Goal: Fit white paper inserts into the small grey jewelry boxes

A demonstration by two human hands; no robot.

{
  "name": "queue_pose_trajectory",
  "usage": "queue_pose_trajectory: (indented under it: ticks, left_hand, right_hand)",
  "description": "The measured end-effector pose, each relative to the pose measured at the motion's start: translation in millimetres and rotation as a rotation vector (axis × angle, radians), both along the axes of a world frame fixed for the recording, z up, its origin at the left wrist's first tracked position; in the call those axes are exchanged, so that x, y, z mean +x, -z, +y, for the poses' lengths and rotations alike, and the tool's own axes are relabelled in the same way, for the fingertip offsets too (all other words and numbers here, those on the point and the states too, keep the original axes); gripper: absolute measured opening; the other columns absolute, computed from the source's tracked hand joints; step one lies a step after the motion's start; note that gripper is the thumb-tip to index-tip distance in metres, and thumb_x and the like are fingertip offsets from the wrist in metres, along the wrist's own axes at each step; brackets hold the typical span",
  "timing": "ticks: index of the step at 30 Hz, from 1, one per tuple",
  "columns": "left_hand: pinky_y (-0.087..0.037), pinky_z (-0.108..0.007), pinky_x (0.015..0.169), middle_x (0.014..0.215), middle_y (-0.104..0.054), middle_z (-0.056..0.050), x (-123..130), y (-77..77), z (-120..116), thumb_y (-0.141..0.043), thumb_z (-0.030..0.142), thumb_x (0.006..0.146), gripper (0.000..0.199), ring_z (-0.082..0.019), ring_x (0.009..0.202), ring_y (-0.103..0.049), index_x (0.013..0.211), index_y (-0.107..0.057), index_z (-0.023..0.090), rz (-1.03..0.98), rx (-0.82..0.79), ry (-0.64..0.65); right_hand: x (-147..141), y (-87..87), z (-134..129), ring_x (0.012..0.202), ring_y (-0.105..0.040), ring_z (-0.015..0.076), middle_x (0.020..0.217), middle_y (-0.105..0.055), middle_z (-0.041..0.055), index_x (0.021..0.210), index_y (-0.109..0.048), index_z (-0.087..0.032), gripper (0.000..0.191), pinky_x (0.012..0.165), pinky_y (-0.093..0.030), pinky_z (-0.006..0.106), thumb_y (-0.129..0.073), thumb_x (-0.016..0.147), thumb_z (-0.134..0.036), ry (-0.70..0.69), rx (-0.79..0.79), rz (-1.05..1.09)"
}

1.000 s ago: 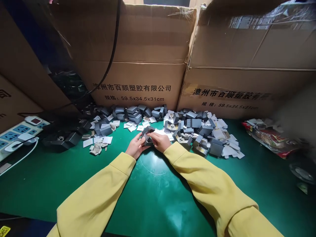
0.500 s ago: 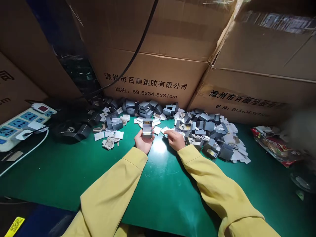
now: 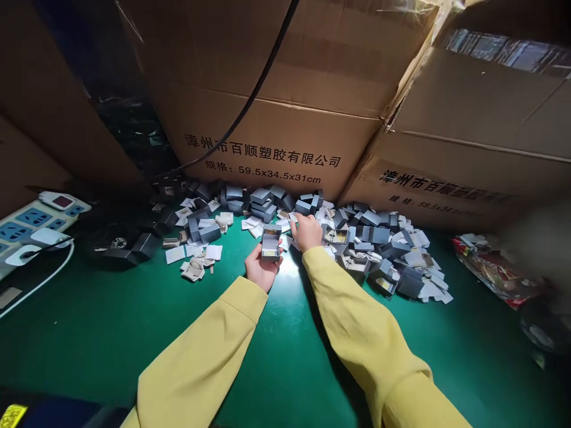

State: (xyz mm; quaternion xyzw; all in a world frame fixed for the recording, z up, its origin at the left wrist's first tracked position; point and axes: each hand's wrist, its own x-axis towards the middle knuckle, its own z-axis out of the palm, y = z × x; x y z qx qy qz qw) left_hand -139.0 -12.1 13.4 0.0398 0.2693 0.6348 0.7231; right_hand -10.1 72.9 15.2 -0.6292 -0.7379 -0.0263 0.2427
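My left hand is closed around a small dark grey jewelry box, held up off the table with its lid raised. A pale lining shows inside the box, with a yellowish patch at its front. Farther forward and to the right, my right hand has its fingers pinched together at a small white card, at the edge of the scattered cards. The back of the hand partly hides the fingertips. More white cards lie loose just beyond the box.
Piled grey boxes and white pieces spread to the right; more boxes line the back. Cardboard cartons wall off the far side, with a black cable hanging in front. A power strip sits left, a red packet right.
My right hand has moved forward and slightly left, to the white cards. My left hand still holds the open box, which now sits slightly lower in view and tilted differently.
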Motion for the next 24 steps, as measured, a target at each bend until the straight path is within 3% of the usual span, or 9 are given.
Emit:
queue_pose_trajectory:
  ticks: [3, 8, 13, 17, 21, 24]
  left_hand:
    - [-0.048, -0.025, 0.052, 0.095, -0.065, -0.013, -1, -0.6, -2, -0.042, 0.027, 0.083, 0.033, -0.016, 0.067, -0.061, 0.105, -0.059, 0.009, 0.01, 0.012, 0.018]
    - [-0.049, -0.025, 0.054, 0.096, -0.065, -0.014, -4, -2.3, 0, -0.043, 0.026, 0.082, 0.034, -0.016, 0.067, -0.061, 0.106, -0.058, 0.008, 0.063, 0.033, 0.014]
    - [-0.052, -0.027, 0.06, 0.093, -0.066, -0.015, -4, -1.8, 4, -0.042, 0.026, 0.083, 0.036, -0.018, 0.071, -0.063, 0.109, -0.057, 0.007, 0.071, 0.029, -0.008]
    - [-0.053, -0.026, 0.064, 0.09, -0.066, -0.013, 8, 0.6, 4, -0.036, 0.029, 0.085, 0.038, -0.017, 0.075, -0.063, 0.109, -0.057, 0.008, -0.006, -0.005, -0.165]
    - [-0.052, -0.025, 0.065, 0.093, -0.065, -0.013, 28, 1.9, 0, -0.036, 0.029, 0.084, 0.038, -0.016, 0.077, -0.063, 0.106, -0.058, 0.008, 0.002, -0.01, -0.212]
    - [-0.052, -0.025, 0.063, 0.093, -0.065, -0.013, 36, 0.5, -2, -0.036, 0.029, 0.084, 0.037, -0.016, 0.074, -0.062, 0.103, -0.059, 0.008, 0.043, -0.002, -0.212]
  right_hand:
    - [-10, -7.8, 16, 0.083, -0.057, 0.0225, 0.084, -0.065, 0.0121, 0.096, -0.063, -0.015, 0.022, 0.074, -0.04, 0.034, -0.048, 0.084, -0.026, -0.038, -0.122, -0.007]
    - [-3, -15.3, 18, 0.085, -0.06, 0.023, 0.085, -0.066, 0.0131, 0.093, -0.064, -0.014, 0.02, 0.075, -0.042, 0.034, -0.051, 0.081, -0.021, -0.057, -0.149, 0.083]
    - [16, -14.8, -9, 0.077, -0.064, 0.0161, 0.079, -0.068, 0.0043, 0.104, -0.061, -0.017, 0.029, 0.074, -0.05, 0.03, -0.048, 0.078, -0.019, -0.137, -0.262, 0.609]
    - [32, -1.8, -43, 0.065, -0.064, 0.0118, 0.072, -0.064, -0.0008, 0.116, -0.053, -0.014, 0.046, 0.068, -0.055, 0.028, -0.055, 0.07, -0.019, -0.29, -0.481, 1.212]
    - [46, 12.2, -59, 0.061, -0.062, 0.009, 0.077, -0.06, -0.0031, 0.119, -0.051, -0.019, 0.059, 0.066, -0.057, 0.027, -0.059, 0.061, -0.014, -0.278, -0.518, 1.366]
    - [49, 19.2, -61, 0.064, -0.064, 0.009, 0.089, -0.06, -0.0009, 0.117, -0.054, -0.021, 0.057, 0.069, -0.058, 0.028, -0.056, 0.061, -0.014, -0.318, -0.534, 1.415]
